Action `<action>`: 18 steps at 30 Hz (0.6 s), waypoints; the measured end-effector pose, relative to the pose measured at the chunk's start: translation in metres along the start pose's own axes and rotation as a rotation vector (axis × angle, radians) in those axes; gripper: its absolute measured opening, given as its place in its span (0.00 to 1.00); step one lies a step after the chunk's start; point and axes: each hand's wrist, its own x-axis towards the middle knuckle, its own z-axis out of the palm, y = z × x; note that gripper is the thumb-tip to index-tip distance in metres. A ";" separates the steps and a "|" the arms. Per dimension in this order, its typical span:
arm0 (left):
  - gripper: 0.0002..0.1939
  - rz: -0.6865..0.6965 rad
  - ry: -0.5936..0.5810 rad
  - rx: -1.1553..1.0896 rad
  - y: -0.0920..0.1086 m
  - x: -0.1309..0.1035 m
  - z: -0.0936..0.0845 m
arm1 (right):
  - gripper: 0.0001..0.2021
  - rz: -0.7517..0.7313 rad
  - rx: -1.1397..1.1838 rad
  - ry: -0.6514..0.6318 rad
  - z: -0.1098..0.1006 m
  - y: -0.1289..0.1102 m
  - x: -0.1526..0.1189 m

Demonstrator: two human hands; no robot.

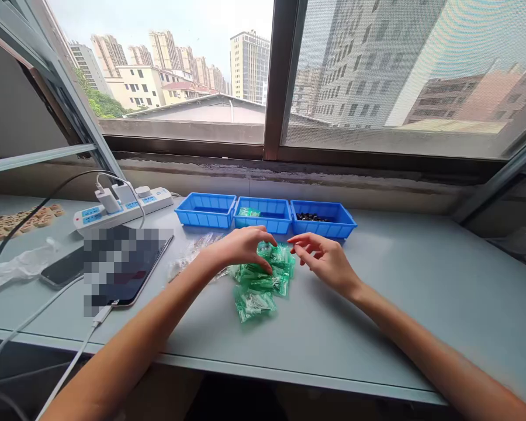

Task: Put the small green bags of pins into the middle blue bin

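Note:
A loose pile of small green plastic packets (272, 283) lies on the grey table, with whitish bits showing inside some of them. Over the pile's left side arches my left hand (241, 245), thumb and fingers spread apart; the thumb tip comes down at the packets, and whether it touches them I cannot tell. At the pile's right edge hovers my right hand (328, 263), its fingers loosely bent, nothing visible in it. Partly behind my left forearm are clear plastic bags (195, 254) with pale contents.
Behind the pile stand three blue trays in a row: the left tray (206, 222), the middle tray (263, 225) with a green packet inside, and the right tray (324, 231) with black pieces. At left lie a power strip (158, 202), a tablet (134, 280), a phone (55, 272) and cables.

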 end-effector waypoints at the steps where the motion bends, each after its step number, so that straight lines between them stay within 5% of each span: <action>1: 0.25 0.019 0.007 -0.012 0.001 0.001 0.003 | 0.13 -0.009 -0.042 0.006 0.000 0.001 0.000; 7: 0.22 0.043 0.050 0.024 0.001 0.004 0.007 | 0.11 -0.073 -0.370 0.017 0.000 0.004 -0.002; 11: 0.14 -0.087 0.164 0.188 -0.003 0.000 -0.003 | 0.12 -0.055 -0.467 -0.017 -0.002 0.004 -0.003; 18: 0.11 -0.267 0.111 0.261 -0.008 -0.004 -0.009 | 0.13 0.003 -0.477 -0.077 -0.003 0.007 -0.001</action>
